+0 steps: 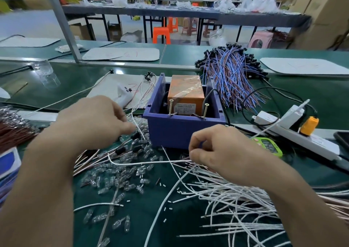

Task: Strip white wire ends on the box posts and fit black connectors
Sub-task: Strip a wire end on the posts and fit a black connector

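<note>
A purple box (175,133) stands mid-table with an orange block inside and two upright screw posts (171,107) on its front rim. My right hand (217,152) pinches a white wire (143,163) that runs left across the mat in front of the box. My left hand (94,120) reaches to the left of the box, its fingertips down among small black connectors (135,135) and another white wire (138,125); what it grips is hidden. A heap of white wires (226,199) lies under my right forearm.
Clear glass bulbs (117,175) litter the green mat. Blue and brown wire bundles (230,76) lie behind the box. A white power strip (302,133) with an orange plug and a green counter (268,145) sit to the right. Brown wires (15,129) lie at the left.
</note>
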`<action>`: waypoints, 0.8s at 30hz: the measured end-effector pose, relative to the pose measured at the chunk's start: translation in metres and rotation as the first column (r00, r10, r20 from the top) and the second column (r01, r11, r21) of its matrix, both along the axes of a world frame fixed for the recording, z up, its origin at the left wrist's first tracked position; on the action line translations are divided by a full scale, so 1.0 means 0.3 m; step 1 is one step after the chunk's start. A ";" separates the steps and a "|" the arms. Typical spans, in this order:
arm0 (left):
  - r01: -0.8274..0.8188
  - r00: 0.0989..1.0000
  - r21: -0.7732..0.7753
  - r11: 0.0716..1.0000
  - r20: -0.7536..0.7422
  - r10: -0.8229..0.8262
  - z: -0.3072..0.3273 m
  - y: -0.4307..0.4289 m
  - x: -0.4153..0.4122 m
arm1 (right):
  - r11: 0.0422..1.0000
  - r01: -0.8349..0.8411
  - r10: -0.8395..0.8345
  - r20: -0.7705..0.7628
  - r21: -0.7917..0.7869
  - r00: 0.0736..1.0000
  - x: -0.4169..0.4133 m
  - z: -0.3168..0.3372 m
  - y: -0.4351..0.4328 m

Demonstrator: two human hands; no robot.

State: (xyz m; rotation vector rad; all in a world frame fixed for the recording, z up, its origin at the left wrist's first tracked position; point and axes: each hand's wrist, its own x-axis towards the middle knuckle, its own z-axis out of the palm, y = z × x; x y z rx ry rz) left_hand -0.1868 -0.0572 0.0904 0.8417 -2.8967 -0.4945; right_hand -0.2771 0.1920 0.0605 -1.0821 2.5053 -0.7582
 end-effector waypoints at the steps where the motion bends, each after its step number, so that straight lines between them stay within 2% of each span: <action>1: 0.086 0.996 0.055 0.995 -0.029 -0.084 0.013 0.030 -0.005 | 1.000 0.013 -0.013 0.000 -0.019 1.000 0.004 0.001 -0.004; 3: 0.291 0.957 0.269 0.918 -0.078 -0.280 0.033 0.103 -0.012 | 0.996 0.044 -0.044 0.001 -0.075 0.999 0.010 0.002 -0.011; 5: 0.436 0.892 0.440 0.785 -0.096 -0.442 0.042 0.176 -0.019 | 0.988 0.065 -0.067 -0.010 -0.137 0.998 0.011 0.004 -0.013; 7: 0.492 0.860 0.458 0.740 -0.127 -0.494 0.027 0.221 -0.033 | 0.980 0.081 -0.084 -0.009 -0.183 0.996 0.008 0.006 -0.011; 10: 0.486 0.871 0.455 0.746 -0.182 -0.456 0.003 0.241 -0.056 | 0.964 0.125 -0.121 0.031 -0.234 0.992 -0.001 0.009 -0.007; 15: 0.541 0.822 0.554 0.633 -0.188 -0.537 0.007 0.218 -0.057 | 0.954 0.092 -0.051 0.148 -0.285 0.988 0.000 0.019 -0.001; 18: 0.530 0.818 0.553 0.643 -0.134 -0.559 0.007 0.193 -0.053 | 0.960 0.022 0.048 0.241 -0.280 0.969 0.003 0.034 0.014; 24: 0.466 0.834 0.525 0.712 0.010 -0.552 0.001 0.118 -0.031 | 0.991 -0.091 0.112 0.232 -0.101 0.966 -0.037 0.067 0.082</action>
